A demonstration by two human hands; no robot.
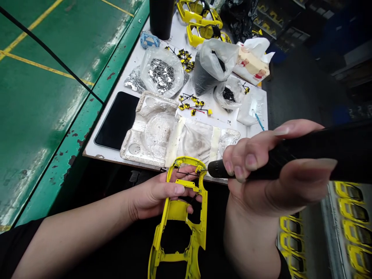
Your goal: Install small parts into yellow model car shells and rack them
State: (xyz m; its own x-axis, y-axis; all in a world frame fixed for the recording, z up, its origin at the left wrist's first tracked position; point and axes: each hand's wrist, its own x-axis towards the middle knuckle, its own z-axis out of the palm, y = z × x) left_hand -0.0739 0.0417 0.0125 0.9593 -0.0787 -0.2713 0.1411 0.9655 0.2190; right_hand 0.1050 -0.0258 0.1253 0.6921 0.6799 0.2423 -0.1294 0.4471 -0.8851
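Observation:
A long yellow plastic frame (174,214) with several openings is held upright by my left hand (162,192), its thumb over the near side and fingers behind and through the openings. My right hand (261,166) is wrapped round a black power screwdriver (308,149). The driver points left, its tip at a small black and yellow part (199,169) in the frame's upper right corner. Whether a screw sits under the tip is too small to tell. Just beyond the frame's top lies a white foam block (151,131) with a cloth pad (196,139).
On the white table (114,83) are a black tablet (117,120), a bag of metal pieces (161,73), a bag of black parts (207,69), small yellow parts (193,104), a tissue box (252,64) and yellow frames (200,35). More yellow frames (353,209) stand at lower right.

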